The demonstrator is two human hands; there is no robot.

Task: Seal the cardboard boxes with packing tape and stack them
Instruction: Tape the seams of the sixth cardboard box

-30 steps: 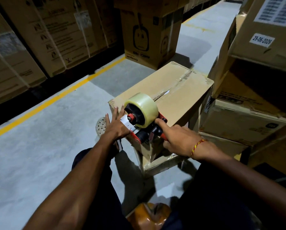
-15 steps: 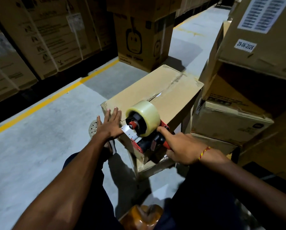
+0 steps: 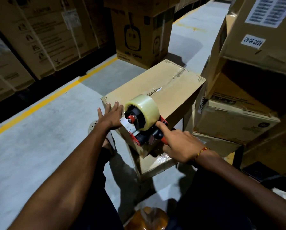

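The box (image 3: 155,95) sits on another carton on the warehouse floor, straight in front of the person, with stacked cartons (image 3: 248,90) close by at three o'clock. The right hand (image 3: 180,143) curls round the red handle of the tape gun (image 3: 143,125), index finger laid straight along its top, and holds the gun at the near edge of the box where the lid meets the near side. The left hand (image 3: 111,115) lies flat, fingers straight and spread, on the near corner of the lid at about nine o'clock from the gun, pressing it down. To do this step well, I would say the tape end should be well stuck down on the near side before the pull, the gun kept low and centred over the seam (image 3: 170,82), and the flat hand kept firm so the box does not slide. The box's long axis and its seam run from the person away toward one o'clock; the roll's (image 3: 145,107) open core faces about eight o'clock.
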